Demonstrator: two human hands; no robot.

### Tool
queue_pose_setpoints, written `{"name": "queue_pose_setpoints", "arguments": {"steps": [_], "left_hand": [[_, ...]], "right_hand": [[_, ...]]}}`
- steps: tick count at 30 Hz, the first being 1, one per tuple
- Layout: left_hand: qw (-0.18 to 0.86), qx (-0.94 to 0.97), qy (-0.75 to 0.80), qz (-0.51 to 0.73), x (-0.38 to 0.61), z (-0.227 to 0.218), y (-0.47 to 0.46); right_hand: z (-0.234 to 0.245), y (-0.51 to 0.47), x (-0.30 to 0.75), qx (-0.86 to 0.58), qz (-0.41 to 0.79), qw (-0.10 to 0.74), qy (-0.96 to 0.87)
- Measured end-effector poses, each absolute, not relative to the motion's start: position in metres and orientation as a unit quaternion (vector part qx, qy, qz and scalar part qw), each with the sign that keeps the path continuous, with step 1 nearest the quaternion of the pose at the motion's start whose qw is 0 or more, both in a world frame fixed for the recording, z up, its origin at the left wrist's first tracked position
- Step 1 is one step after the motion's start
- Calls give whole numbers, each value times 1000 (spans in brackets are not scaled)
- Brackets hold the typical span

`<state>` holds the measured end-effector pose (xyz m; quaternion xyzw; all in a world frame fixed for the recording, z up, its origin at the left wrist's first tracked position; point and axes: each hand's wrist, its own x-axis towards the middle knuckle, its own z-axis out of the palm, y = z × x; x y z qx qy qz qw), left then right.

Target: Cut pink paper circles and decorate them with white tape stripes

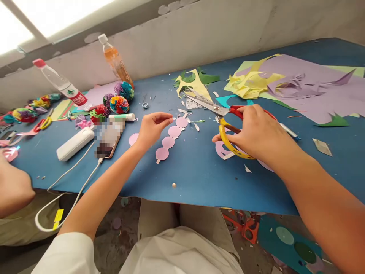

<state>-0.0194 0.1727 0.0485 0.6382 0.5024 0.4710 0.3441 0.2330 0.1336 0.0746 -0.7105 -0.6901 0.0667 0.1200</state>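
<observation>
My right hand (258, 127) grips a pair of scissors (218, 109) with one red and one yellow handle loop. Their metal blades point to the far left, over pale paper scraps. My left hand (155, 127) is closed in a pinch, thumb against forefinger; a tiny whitish bit seems to show at the fingertips, too small to name. Just right of it, a row of several light-purple paper circles (168, 142) lies on the blue table, with small white tabs at its edges. Another purple circle (133, 139) lies partly behind my left wrist. Under the scissors rests a cut purple paper piece (221, 149).
Yellow paper offcuts (253, 84) and large purple sheets (308, 82) lie at the back right. To the left are a glue stick (122, 117), a cabled phone (110, 139), a white power bank (75, 144), paper pompoms (119, 103) and two bottles. Another person's arm (14, 182) rests at far left.
</observation>
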Motion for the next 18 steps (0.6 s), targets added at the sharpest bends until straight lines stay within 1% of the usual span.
{"name": "queue_pose_setpoints", "arguments": {"steps": [3, 7, 11, 18], "left_hand": [[344, 650, 502, 454, -8, 50, 183], [292, 683, 518, 424, 4, 40, 189], [251, 710, 518, 405, 9, 30, 190], [227, 716, 539, 380, 9, 25, 189]], "right_hand": [[72, 134, 237, -703, 72, 143, -693], [68, 133, 238, -681, 71, 175, -708], [68, 131, 237, -676, 69, 159, -716], [67, 132, 238, -680, 73, 146, -714]]}}
